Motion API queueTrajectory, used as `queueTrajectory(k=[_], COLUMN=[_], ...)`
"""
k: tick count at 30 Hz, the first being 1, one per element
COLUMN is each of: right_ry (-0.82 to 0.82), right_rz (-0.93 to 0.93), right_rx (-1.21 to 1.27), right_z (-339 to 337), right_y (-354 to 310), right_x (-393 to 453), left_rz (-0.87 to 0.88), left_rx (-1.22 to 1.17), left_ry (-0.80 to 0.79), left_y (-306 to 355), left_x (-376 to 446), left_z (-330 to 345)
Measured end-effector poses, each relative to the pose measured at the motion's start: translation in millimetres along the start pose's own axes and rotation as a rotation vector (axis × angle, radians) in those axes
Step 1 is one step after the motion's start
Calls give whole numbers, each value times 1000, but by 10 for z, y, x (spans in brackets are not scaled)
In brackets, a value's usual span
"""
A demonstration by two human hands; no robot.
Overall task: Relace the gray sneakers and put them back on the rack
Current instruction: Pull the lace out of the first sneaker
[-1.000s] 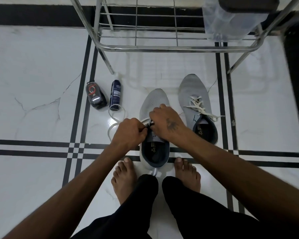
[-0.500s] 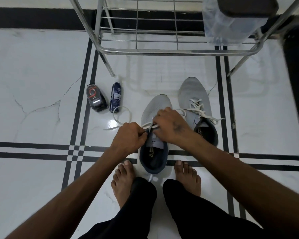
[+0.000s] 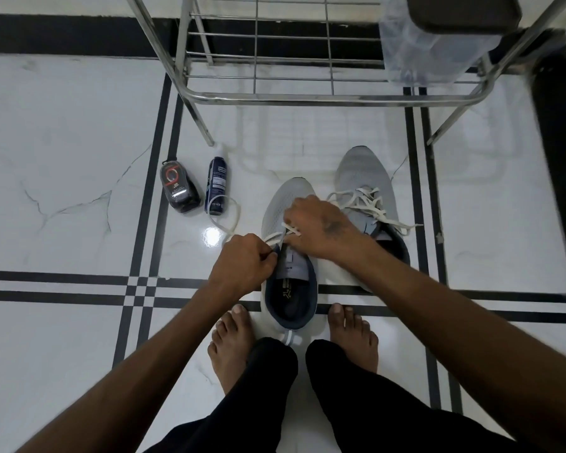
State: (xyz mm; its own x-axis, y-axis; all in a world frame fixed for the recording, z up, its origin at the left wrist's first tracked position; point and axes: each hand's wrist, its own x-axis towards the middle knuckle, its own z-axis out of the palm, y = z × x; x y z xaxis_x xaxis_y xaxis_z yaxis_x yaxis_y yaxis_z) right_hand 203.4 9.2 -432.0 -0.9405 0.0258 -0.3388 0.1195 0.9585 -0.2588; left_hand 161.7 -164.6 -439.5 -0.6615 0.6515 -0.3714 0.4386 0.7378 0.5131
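A: Location of the near gray mesh sneaker (image 3: 286, 207)?
B: On the white marble floor (image 3: 62, 142), between bare feet.
A: Hand status?
B: Left hand (image 3: 242, 264) pinches the white flat lace (image 3: 224, 220); right hand (image 3: 317, 225) pinches it at the eyelets.

— Underfoot? White marble floor (image 3: 62, 125), crossed by paired black stripes, faintly cracked at left.

— Lying on it? 2 gray sneakers: near sneaker (image 3: 283, 204) between 2 bare feet, far sneaker (image 3: 363, 171) just beside it to the right, loosely laced. Left of those, a dark shoe-polish bottle (image 3: 178, 188) and a blue spray can (image 3: 217, 181), both on their sides. Steel rack (image 3: 307, 98) standing beyond, legs on the tiles.
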Motion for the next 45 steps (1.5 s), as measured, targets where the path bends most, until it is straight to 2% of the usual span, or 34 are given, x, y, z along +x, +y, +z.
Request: queueTrajectory(k=[2,4,6,9,10,14,16,19,20,24,27,29,32,33,34,36,37,39,41,42,43,45], right_ry=[-28,-46,-25,117,131,83,114,53,47,68,17,12,26,12,-8,-32,-34,-27,-24,-23,-19,-2], right_rz=[-103,-102,-8,272,308,199,224,370,393,485,538,557,551,531,507,487,493,508,526,527,521,510], right_rx=[-136,-178,-182,-143,-117,-36,94,444,511,615,651,631,629,613,585,546,537,512,516,524,526,523], right_z=[102,46,-121,-292,-285,-137,-14,219,282,350,356,350,349,357,357,364,375,377,380,379,370,367], right_y=[-117,-67,115,516,551,250,85,-25,-36,0,82,136,161,141,110,75,71,73,89,95,102,120], right_x=[35,34,17,-97,-142,-132,-144,-260,-292,-327,-352,-372,-382,-373,-358,-326,-320,-325,-342,-354,-355,-365], left_rz=[-2,-11,-11,-10,-16,-7,-22,30,74,131,162,86,-234,-267,-240,-4,136,277,287,264,219,27], left_rx=[-8,-22,-25,-31,-32,3,25,-11,-4,170,277,107,-439,-417,-263,-26,35,240,454,461,409,148], left_ry=[2,14,29,23,18,-5,40,214,199,-69,-92,-8,52,79,135,274,254,67,-27,-13,25,137], left_y=[-17,-39,-61,-79,-88,-57,-15,65,97,246,281,68,-287,-334,-317,-146,7,238,293,264,185,-44], left_x=[8,-4,-4,8,10,-3,-9,114,216,679,806,794,673,620,578,558,556,585,630,625,630,641], left_z=[4,27,50,52,52,55,29,-17,-16,81,104,110,86,97,94,87,56,51,77,50,6,-110])
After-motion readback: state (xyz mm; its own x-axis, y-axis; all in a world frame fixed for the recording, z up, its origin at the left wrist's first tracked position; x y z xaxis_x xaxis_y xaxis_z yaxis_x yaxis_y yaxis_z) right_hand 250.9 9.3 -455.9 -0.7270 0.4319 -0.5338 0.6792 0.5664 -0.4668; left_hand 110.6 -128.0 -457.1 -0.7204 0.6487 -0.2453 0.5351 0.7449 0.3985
